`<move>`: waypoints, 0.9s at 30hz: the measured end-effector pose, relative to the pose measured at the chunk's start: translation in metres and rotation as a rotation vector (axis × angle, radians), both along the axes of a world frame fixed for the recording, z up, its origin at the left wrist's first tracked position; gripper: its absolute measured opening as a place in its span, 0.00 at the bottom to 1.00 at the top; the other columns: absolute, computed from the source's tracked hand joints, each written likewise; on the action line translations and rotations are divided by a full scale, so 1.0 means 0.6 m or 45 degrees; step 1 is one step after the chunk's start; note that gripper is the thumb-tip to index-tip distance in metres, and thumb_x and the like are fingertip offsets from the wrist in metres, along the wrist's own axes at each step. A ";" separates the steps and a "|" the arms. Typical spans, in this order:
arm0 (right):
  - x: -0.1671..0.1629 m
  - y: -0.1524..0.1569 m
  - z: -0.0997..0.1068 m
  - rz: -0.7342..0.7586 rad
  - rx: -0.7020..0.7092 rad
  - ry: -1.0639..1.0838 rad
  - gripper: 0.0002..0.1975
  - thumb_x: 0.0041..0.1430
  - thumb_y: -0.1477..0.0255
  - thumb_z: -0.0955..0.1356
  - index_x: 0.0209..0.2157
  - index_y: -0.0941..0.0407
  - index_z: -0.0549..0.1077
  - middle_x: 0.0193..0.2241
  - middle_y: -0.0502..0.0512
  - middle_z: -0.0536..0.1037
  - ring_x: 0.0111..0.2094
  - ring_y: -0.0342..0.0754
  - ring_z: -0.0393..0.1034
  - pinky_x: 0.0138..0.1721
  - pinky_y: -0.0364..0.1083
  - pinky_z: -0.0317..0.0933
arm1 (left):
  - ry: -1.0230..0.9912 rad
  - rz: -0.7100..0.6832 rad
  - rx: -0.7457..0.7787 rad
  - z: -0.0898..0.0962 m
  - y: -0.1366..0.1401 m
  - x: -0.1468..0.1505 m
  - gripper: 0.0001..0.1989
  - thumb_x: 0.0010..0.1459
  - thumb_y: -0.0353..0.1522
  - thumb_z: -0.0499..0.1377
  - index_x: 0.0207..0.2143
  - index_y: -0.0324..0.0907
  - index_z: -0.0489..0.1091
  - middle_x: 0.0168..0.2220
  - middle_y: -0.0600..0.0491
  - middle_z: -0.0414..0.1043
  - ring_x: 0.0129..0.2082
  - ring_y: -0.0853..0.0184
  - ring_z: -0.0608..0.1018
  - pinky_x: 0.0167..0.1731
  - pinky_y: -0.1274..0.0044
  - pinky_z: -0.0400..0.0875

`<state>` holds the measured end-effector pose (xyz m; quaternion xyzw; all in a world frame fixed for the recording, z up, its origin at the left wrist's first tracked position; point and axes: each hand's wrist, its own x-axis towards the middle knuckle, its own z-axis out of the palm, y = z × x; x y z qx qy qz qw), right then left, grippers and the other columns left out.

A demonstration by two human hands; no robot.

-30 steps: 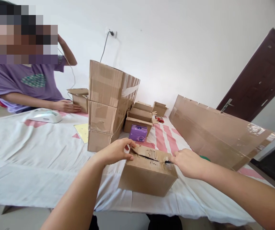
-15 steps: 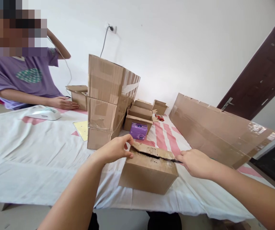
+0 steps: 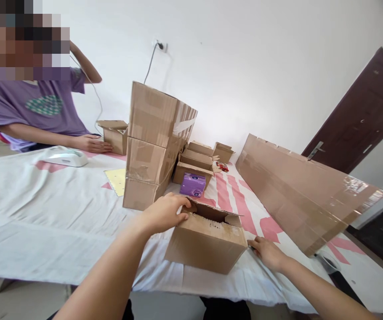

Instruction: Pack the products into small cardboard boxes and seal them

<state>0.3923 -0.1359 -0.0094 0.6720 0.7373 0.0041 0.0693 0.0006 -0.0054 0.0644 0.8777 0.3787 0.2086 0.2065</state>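
A small cardboard box (image 3: pixel 208 249) stands at the table's near side, its top flap partly lifted over a dark gap with torn edges. My left hand (image 3: pixel 168 213) grips the box's upper left edge, fingers over the lifted flap and thumb on the near top panel. To the right of the box, my right hand (image 3: pixel 267 252) rests low at the cloth, its fingers closed around a knife (image 3: pixel 250 246). Only a small dark part of the knife shows beside the box's lower right corner.
Stacked cardboard boxes (image 3: pixel 149 142) rise at left, beside a purple package (image 3: pixel 193 185) and open boxes (image 3: pixel 194 158). A large cardboard panel (image 3: pixel 298 191) stands at right. Across the table, a person (image 3: pixel 45 106) sits near a white device (image 3: pixel 65 156) and a small box (image 3: pixel 115 138).
My right hand has drawn the knife away from the box's top seam, down and to the right onto the table. The flap under my left hand has lifted, widening the gap.
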 end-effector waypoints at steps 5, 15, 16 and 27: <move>-0.035 0.008 0.068 0.081 0.381 0.207 0.15 0.63 0.77 0.58 0.45 0.56 0.73 0.41 0.60 0.78 0.44 0.53 0.71 0.46 0.53 0.65 | 0.176 0.142 0.343 0.003 -0.047 0.049 0.15 0.63 0.34 0.49 0.43 0.40 0.73 0.45 0.42 0.76 0.49 0.49 0.72 0.48 0.60 0.61; -0.160 -0.013 0.167 0.476 0.509 0.349 0.05 0.62 0.74 0.64 0.37 0.54 0.72 0.40 0.56 0.77 0.44 0.52 0.70 0.46 0.52 0.64 | 0.046 -0.063 0.385 -0.018 -0.101 0.165 0.20 0.65 0.39 0.50 0.52 0.35 0.68 0.46 0.39 0.75 0.47 0.49 0.72 0.47 0.60 0.60; -0.165 -0.014 0.165 0.495 0.526 0.305 0.04 0.62 0.74 0.65 0.36 0.55 0.72 0.40 0.57 0.77 0.44 0.52 0.70 0.46 0.52 0.64 | 0.030 -0.057 0.398 -0.019 -0.101 0.169 0.18 0.64 0.39 0.51 0.49 0.36 0.70 0.45 0.40 0.74 0.47 0.50 0.72 0.47 0.61 0.60; -0.185 0.001 0.143 0.766 0.850 -0.222 0.11 0.63 0.81 0.61 0.30 0.58 0.71 0.30 0.57 0.74 0.36 0.51 0.65 0.39 0.51 0.61 | -0.089 0.104 0.493 -0.025 -0.110 0.179 0.08 0.62 0.34 0.56 0.37 0.40 0.72 0.39 0.47 0.74 0.42 0.57 0.72 0.46 0.64 0.60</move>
